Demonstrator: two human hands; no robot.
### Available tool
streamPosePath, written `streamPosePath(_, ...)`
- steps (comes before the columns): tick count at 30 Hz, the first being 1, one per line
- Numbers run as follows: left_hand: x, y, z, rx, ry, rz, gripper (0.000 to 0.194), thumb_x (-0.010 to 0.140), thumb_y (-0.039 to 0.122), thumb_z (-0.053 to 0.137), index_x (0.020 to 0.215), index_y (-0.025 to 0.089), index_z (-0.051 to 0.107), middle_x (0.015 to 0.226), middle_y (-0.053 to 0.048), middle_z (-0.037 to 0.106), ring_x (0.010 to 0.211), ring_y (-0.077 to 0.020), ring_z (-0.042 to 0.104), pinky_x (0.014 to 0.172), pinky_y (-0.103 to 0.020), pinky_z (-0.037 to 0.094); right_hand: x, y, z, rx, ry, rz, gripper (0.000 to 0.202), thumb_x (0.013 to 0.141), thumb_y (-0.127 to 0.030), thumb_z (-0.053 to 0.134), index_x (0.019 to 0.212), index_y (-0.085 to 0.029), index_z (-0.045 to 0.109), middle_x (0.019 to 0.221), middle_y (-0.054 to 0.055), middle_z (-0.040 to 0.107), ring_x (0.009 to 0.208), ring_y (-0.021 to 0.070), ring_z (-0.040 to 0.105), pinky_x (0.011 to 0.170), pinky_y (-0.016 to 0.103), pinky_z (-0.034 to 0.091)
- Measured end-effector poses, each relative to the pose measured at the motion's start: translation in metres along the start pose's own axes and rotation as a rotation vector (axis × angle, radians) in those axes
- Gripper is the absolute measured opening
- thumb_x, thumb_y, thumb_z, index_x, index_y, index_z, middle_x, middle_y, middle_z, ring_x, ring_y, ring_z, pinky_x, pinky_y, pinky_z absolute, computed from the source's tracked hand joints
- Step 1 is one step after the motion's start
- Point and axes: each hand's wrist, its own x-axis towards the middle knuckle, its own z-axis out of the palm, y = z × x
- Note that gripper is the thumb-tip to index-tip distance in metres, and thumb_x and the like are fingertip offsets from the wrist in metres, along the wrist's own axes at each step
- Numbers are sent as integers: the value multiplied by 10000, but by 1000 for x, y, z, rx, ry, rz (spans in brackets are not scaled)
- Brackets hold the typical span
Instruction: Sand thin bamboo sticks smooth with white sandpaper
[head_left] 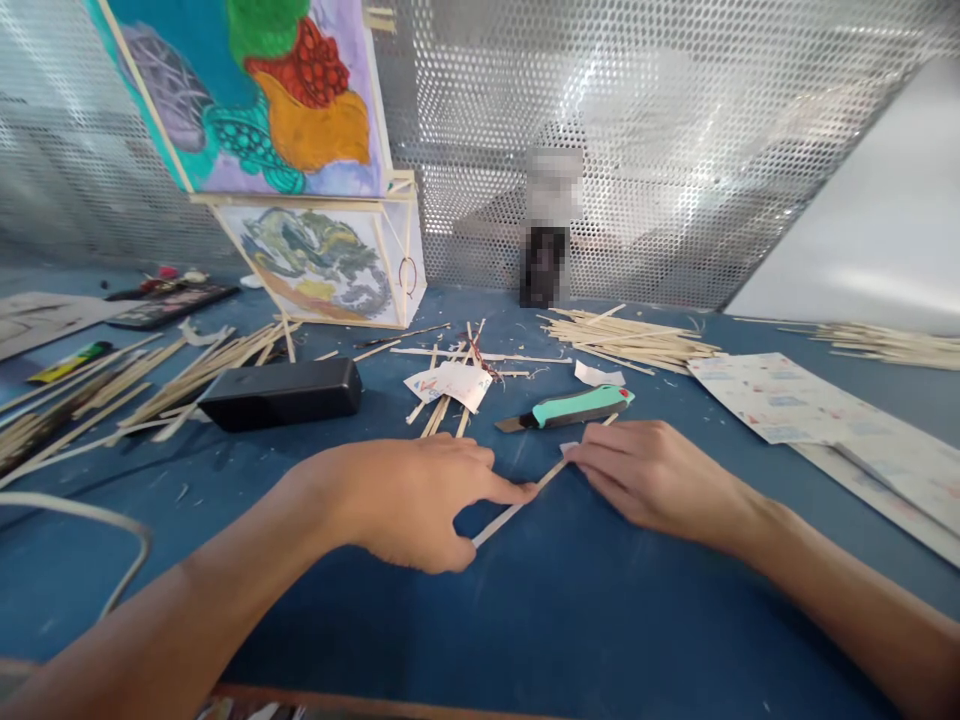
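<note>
A thin wooden stick (499,522) lies slantwise on the blue tabletop between my two hands. The thumb and index fingertip of my left hand (427,495) press on it, set apart along its length, holding it against the table. My right hand (637,465) is closed on the stick's far part, and a small white scrap of paper (570,450) shows at its fingertips. Just beyond the fingers rests a turquoise and black utility knife (577,406), its blade out and pointing left. A curved white paper piece (450,384) lies over several short sticks.
Loose sticks (626,338) lie in piles at both sides. A black oblong case (283,392) sits at left, and printed sheets (772,395) lie at right. Stick-framed painted panels (315,265) stand at the back before a perforated metal screen (480,150). A white cable (82,505) curves at left.
</note>
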Motion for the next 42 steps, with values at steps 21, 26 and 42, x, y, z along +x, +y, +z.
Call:
streamPosePath(21, 0, 2, 0, 24, -6, -18, 773, 873, 327, 649, 1569, 550, 398, 1414, -57, 606, 1347, -323, 582, 1145, -488, 446, -2, 4, 3, -40, 26, 1, 223, 1057, -163, 512, 1072, -136, 732, 845, 49, 670, 686, 176, 575, 660, 347, 429)
streamPosePath(26, 0, 2, 0, 19, -2, -3, 745, 865, 312, 663, 1547, 528, 456, 1287, -48, 651, 1297, -305, 616, 1119, -451, 475, 3, -9, 3, 4, 3, -61, 238, 1053, -131, 491, 1049, -139, 729, 843, 44, 674, 679, 170, 569, 665, 352, 417)
streamPosePath(42, 0, 2, 0, 18, 2, -6, 770, 868, 320, 647, 1566, 541, 410, 1385, -65, 623, 1346, -319, 583, 1139, -483, 457, 2, 0, 3, 12, 4, 70, 236, 1061, -189, 502, 1043, -190, 737, 869, 29, 700, 711, 161, 600, 670, 343, 393)
